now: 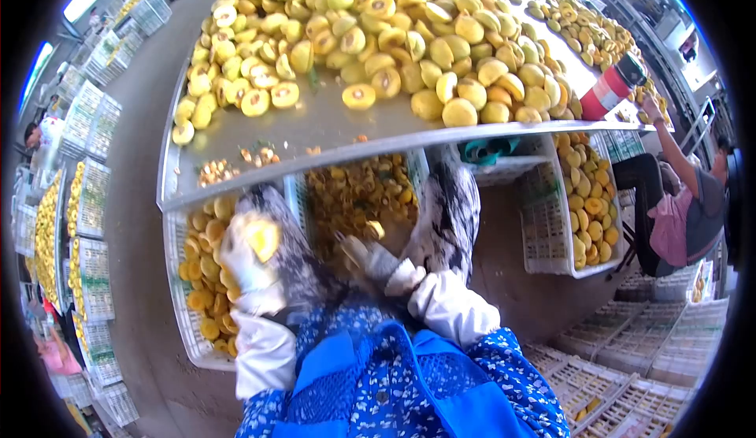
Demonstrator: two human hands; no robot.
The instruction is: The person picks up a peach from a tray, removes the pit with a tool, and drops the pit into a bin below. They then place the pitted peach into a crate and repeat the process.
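My left hand [248, 253], gloved and blurred, is closed on a yellow fruit half [262, 239] above the crate of fruit halves [203, 324] on the left. My right hand [368, 255], also gloved, is over the middle crate [296, 202] between my knees, which holds brown and yellow scraps. Its fingers point up and left around something thin that I cannot make out, and a yellow piece [375, 229] lies close to the fingertips. In front, a metal table [315, 127] bears a large heap of halved yellow fruit [378, 36], with small scraps [260, 157] near its edge.
A red and black bottle [610, 90] stands on the table's right side. Below it is a white crate of fruit [551, 241]. Another person [681, 217] sits at the right. Stacked crates [94, 194] line the left, and more crates [630, 351] lie at the lower right.
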